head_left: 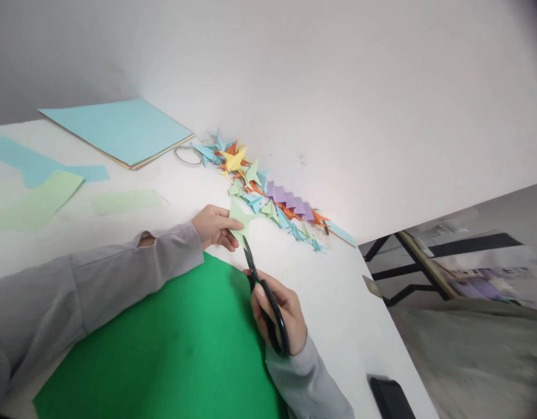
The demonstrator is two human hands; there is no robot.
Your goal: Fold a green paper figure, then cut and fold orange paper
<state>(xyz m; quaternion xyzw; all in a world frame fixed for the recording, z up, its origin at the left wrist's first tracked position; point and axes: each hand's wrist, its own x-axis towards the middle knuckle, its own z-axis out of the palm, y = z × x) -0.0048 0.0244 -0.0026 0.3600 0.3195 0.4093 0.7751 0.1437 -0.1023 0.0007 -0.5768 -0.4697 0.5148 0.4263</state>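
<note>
Between the thumb and fingers of my left hand [216, 227] is a folded light green paper piece [239, 216] with pointed ends. My right hand [282, 308] grips black-handled scissors [272, 308], thumb and fingers at the handles. The blades point up and left and meet the paper's lower edge; whether they are cutting into it I cannot tell. Just beyond the held paper lies a row of folded paper figures [252, 174] in blue, orange, yellow and green. A purple pleated paper strip [290, 201] rests among them.
A green sheet [163, 349] covers the near part of the white table [338, 326]. Stacked coloured paper [124, 131] and a tape ring [188, 155] lie at the back. Blue paper scraps [36, 160] and green scraps [126, 202] are on the left. A black object [391, 398] sits near the right edge.
</note>
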